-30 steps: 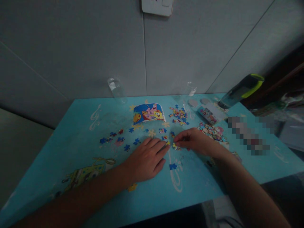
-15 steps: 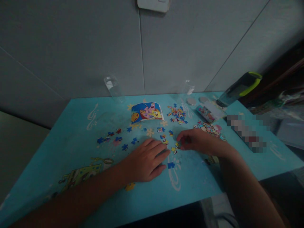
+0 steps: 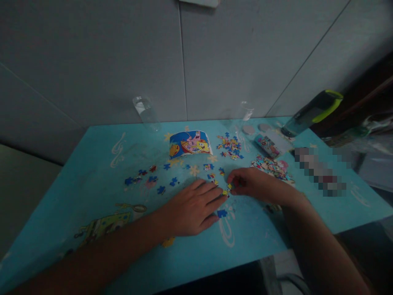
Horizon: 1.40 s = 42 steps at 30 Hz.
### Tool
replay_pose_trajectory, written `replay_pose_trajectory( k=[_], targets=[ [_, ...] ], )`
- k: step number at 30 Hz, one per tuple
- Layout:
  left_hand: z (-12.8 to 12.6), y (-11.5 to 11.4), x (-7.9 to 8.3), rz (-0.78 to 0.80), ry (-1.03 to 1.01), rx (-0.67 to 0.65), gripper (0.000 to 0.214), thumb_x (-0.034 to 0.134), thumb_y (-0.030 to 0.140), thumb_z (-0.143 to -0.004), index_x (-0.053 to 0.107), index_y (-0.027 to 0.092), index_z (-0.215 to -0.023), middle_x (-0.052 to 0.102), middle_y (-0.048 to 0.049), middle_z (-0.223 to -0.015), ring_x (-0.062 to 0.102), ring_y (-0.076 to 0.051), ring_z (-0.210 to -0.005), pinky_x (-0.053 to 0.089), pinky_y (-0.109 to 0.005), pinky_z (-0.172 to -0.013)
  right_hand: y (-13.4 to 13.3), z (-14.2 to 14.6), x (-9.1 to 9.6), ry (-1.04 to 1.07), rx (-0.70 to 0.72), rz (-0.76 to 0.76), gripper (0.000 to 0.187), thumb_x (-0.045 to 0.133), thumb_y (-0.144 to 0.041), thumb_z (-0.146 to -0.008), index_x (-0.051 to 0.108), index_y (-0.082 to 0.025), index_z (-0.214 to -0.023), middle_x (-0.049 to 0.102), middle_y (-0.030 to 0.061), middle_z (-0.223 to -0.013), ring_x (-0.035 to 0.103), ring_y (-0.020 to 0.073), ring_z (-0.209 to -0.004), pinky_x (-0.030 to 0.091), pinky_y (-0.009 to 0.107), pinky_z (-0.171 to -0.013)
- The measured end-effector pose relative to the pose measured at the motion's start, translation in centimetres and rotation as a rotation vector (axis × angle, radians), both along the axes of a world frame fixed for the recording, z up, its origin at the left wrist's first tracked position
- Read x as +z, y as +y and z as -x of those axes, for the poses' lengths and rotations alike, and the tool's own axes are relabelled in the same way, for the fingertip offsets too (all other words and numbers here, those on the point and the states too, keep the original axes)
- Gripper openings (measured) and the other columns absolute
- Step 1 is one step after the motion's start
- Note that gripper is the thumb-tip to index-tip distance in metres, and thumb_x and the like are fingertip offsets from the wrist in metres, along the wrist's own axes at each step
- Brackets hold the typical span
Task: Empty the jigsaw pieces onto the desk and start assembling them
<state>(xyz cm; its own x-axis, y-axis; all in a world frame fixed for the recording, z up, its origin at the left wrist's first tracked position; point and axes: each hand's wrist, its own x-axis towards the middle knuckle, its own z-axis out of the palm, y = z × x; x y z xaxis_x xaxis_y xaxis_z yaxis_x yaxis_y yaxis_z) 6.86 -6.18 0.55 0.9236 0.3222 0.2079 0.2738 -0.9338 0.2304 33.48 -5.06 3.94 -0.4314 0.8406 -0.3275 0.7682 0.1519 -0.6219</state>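
Observation:
My left hand point(image 3: 196, 208) lies palm down on the turquoise table, fingers stretched out. Its fingertips touch a yellow puzzle piece point(image 3: 225, 192). Facing it from the right, my right hand point(image 3: 245, 182) is bent in a pinch on another yellow puzzle piece point(image 3: 229, 186), partly hidden by the fingers. Just beyond the fingertips are a blue-and-yellow puzzle piece point(image 3: 221, 171) and one with a face point(image 3: 208, 167). A blue puzzle piece point(image 3: 222, 213) lies below the left fingertips. Several loose blue pieces are spread to the left, among them one point(image 3: 161, 190) near the left wrist.
A curved picture sheet point(image 3: 190, 144) lies at the back. Right of it are two piles of pieces, one blue and yellow point(image 3: 230, 146), one multicoloured point(image 3: 273, 167). Clear tubes point(image 3: 147, 114), round lids point(image 3: 248, 130), a small box point(image 3: 267, 145) and a dark bottle point(image 3: 310, 112) stand or lie around.
My left hand has slid slightly right, its fingertips now at the yellow piece. The two yellow pieces sit closer to my right fingers, which have barely moved.

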Motion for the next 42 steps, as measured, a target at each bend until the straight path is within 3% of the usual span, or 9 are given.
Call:
replay_pose_trajectory(
  k=[4,11,16,28,35,42],
  targets=[
    [0.2,0.0,-0.4,0.003,-0.049,0.001,0.047,0.051,0.035,-0.101,0.048,0.016,-0.144,0.056,-0.0097,-0.143,0.047,-0.028,-0.134,0.034,-0.048,-0.113,-0.2,0.2,0.2,0.0,0.009,-0.034,0.02,0.072,-0.027,-0.083,0.071,-0.024,-0.103,0.07,0.0002,-0.08,0.064,0.0161,-0.07,0.046,0.027,-0.065],
    [0.5,0.0,-0.5,-0.02,-0.112,0.011,0.044,0.053,0.029,-0.098,0.052,0.015,-0.14,0.058,-0.0104,-0.142,0.05,-0.026,-0.133,0.036,-0.048,-0.114,-0.6,1.1,0.9,0.089,0.142,-0.143,0.023,0.06,-0.017,-0.091,0.072,-0.024,-0.109,0.072,0.003,-0.101,0.064,0.016,-0.084,0.049,0.027,-0.079],
    [0.5,-0.1,-0.5,-0.005,-0.101,0.033,0.042,0.054,0.028,-0.098,0.054,0.018,-0.139,0.059,-0.01,-0.139,0.05,-0.027,-0.133,0.037,-0.048,-0.114,-0.7,1.3,0.8,0.061,0.12,-0.159,0.02,0.06,-0.019,-0.093,0.073,-0.025,-0.108,0.072,0.0018,-0.092,0.064,0.0155,-0.079,0.048,0.027,-0.076],
    [0.6,-0.1,-0.5,-0.01,-0.099,0.032,0.043,0.056,0.029,-0.097,0.055,0.017,-0.138,0.059,-0.0098,-0.139,0.05,-0.027,-0.131,0.04,-0.048,-0.111,-0.7,1.6,0.7,0.09,0.132,-0.172,0.023,0.059,-0.018,-0.093,0.075,-0.026,-0.108,0.074,0.0032,-0.102,0.067,0.0175,-0.088,0.05,0.028,-0.082],
    [0.7,-0.1,-0.6,0.011,-0.075,0.048,0.043,0.055,0.03,-0.098,0.054,0.019,-0.139,0.048,-0.0115,-0.151,0.042,-0.028,-0.14,0.033,-0.051,-0.118,-0.6,1.3,0.5,0.118,0.108,-0.167,0.019,0.059,-0.019,-0.094,0.073,-0.026,-0.106,0.075,0.0013,-0.096,0.066,0.0163,-0.081,0.049,0.028,-0.078],
    [0.8,-0.1,-0.7,0.015,-0.076,0.039,0.042,0.052,0.031,-0.099,0.054,0.019,-0.14,0.052,-0.0115,-0.147,0.043,-0.028,-0.14,0.032,-0.052,-0.119,-0.4,0.7,0.5,0.085,0.128,-0.179,0.024,0.06,-0.02,-0.094,0.071,-0.026,-0.114,0.072,0.003,-0.099,0.065,0.0169,-0.084,0.049,0.029,-0.08]
  ],
)
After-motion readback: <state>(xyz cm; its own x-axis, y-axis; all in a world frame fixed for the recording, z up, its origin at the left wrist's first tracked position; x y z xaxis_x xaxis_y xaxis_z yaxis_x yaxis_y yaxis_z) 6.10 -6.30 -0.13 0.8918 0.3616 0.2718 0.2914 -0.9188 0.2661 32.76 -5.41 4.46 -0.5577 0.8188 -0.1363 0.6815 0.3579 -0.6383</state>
